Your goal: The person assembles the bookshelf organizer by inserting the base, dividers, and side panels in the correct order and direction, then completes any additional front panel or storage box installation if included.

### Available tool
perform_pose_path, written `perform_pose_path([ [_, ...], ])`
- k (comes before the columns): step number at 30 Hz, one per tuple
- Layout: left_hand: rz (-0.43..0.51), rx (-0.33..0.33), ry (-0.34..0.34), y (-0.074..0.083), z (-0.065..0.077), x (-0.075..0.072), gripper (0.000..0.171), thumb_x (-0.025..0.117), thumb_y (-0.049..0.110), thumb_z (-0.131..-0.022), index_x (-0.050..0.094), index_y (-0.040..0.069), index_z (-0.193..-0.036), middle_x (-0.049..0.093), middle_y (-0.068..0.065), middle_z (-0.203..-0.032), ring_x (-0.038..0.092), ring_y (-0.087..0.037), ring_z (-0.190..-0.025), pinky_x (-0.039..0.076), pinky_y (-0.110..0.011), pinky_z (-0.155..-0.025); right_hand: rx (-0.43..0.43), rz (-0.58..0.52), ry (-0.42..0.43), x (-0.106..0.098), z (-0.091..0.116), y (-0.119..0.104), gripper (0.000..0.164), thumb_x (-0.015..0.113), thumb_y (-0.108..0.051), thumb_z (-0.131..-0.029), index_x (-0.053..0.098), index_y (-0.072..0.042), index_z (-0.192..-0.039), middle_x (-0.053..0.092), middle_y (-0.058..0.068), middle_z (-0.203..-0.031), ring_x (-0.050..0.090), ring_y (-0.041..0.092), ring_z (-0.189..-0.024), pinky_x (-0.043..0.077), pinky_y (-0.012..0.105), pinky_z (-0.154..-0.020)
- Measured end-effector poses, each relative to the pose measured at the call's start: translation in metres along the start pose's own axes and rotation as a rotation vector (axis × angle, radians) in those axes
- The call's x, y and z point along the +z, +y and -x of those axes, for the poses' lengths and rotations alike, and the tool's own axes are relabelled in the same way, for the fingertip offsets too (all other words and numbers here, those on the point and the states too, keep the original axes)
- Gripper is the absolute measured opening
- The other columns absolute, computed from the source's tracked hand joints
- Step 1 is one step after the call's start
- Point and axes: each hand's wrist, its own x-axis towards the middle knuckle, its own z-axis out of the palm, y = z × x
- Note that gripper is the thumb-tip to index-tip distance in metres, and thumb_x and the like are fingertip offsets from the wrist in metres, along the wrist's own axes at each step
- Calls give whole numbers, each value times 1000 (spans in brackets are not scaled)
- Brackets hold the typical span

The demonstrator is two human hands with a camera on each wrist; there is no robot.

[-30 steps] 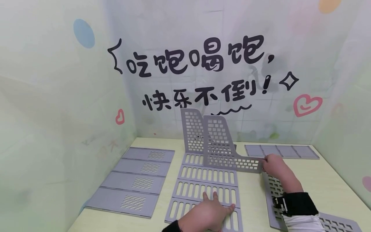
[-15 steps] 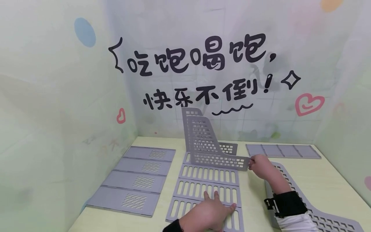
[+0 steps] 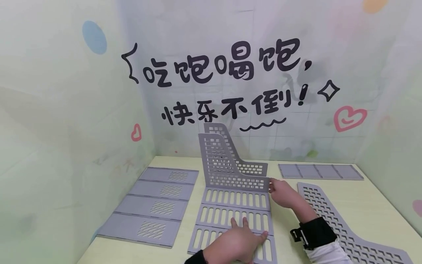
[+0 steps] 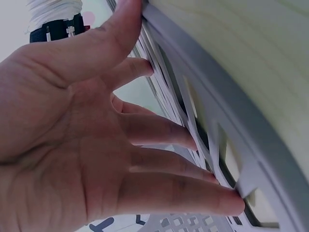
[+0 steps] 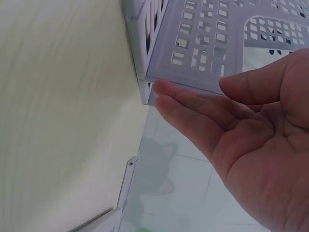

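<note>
A grey slotted base panel (image 3: 236, 197), divided by crosswise grooves, lies on the table. Two L-shaped perforated side panels stand on it: a rear panel (image 3: 255, 168) and a nearer panel (image 3: 240, 182). My right hand (image 3: 287, 196) touches the right end of the nearer panel; in the right wrist view its fingers (image 5: 190, 116) lie fairly straight along that end edge, with the thumb beside the panel. My left hand (image 3: 234, 242) rests on the near part of the base panel, fingers (image 4: 178, 193) spread, tips on the slats and thumb at the edge.
A third perforated panel (image 3: 344, 227) lies flat at the right. At the left lies a panel with several sections (image 3: 155, 205) and small slanted cut-outs. A narrow sectioned panel (image 3: 319, 171) lies near the back wall (image 3: 257, 146). Walls enclose the table (image 3: 283, 223) on three sides.
My right hand has moved left with the nearer perforated panel, which now stands lined up in front of the rear one. My left hand has stayed in place.
</note>
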Motion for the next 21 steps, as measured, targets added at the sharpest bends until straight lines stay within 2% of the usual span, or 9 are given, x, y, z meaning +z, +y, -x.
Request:
perform_pose_path([
  [2,0,-7,-1,1,0,0,102,91,40,-80,30,64,-158,38,-16,-171,35,-46,-158,50,-68,-110,4,-25,-25,1,1,0,60,44,11,-87,45,23,-145,70,35,-127,71,47,-119,62,50,-94],
  [6,48,-35,-9,1,1,2,99,92,41,-80,33,67,-155,35,-14,-172,36,-51,-156,56,-69,-100,-4,-24,-70,-2,3,6,56,46,6,-98,37,23,-151,66,37,-135,67,50,-126,61,53,-97],
  [9,107,-69,-9,1,3,3,100,95,39,-78,36,67,-154,34,-13,-173,34,-51,-156,55,-71,-100,-27,-40,-110,-8,6,12,54,51,0,-104,37,22,-151,64,37,-139,63,52,-130,58,56,-102],
  [12,155,-93,-11,2,4,3,104,97,37,-76,35,67,-154,33,-12,-173,32,-51,-158,50,-74,-106,-51,-77,-120,-21,11,23,54,56,-2,-103,41,22,-149,62,39,-140,61,55,-131,56,59,-106],
  [14,176,-97,-14,2,5,3,105,97,38,-75,35,67,-155,33,-13,-174,31,-51,-158,48,-76,-108,-53,-86,-107,-35,16,32,53,60,-4,-102,44,23,-145,62,41,-137,62,56,-127,57,59,-103],
  [18,189,-87,-21,2,6,2,104,96,41,-75,35,65,-155,33,-14,-174,30,-51,-159,46,-77,-109,45,-49,-70,-66,30,58,53,67,-8,-99,50,23,-138,63,42,-126,68,51,-112,63,54,-89],
  [21,175,-73,-25,1,6,1,103,95,41,-76,35,65,-156,32,-14,-174,31,-51,-159,47,-77,-106,181,24,-76,-82,40,80,59,72,-15,-97,49,24,-135,60,44,-125,66,51,-109,61,56,-88],
])
